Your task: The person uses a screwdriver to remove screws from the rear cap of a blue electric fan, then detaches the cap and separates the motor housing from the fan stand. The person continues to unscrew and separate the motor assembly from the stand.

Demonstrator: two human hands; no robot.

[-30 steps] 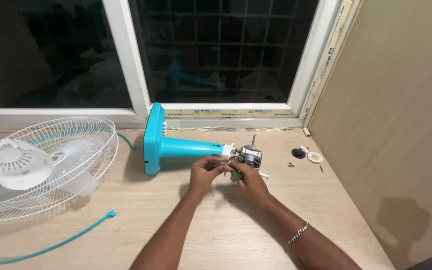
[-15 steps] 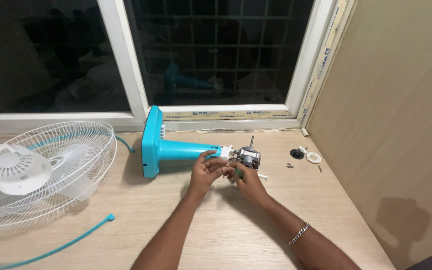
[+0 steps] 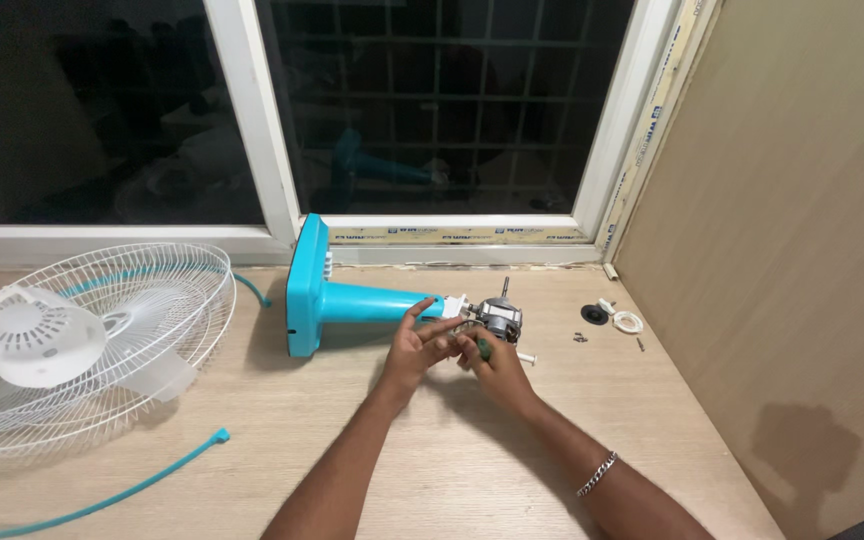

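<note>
At frame centre, the bare metal fan motor (image 3: 497, 317) sits exposed on the turquoise plastic stand (image 3: 337, 293); the white wire guard (image 3: 92, 335) lies detached at left. The left hand (image 3: 419, 347) steadies it, fingers loosely spread, while the right hand (image 3: 492, 362) pinches a green-handled tool (image 3: 482, 349).

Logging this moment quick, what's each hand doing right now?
Left hand: open, fingers resting against the turquoise plastic fan stand's neck.
Right hand: closed on a small green-handled tool beside the bare metal fan motor.

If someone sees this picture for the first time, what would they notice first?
Probably the turquoise fan stand lying on its side mid-table, with both hands, left hand and right hand, working at the bare motor on its end. Next, the white fan grille lying at the far left.
</note>
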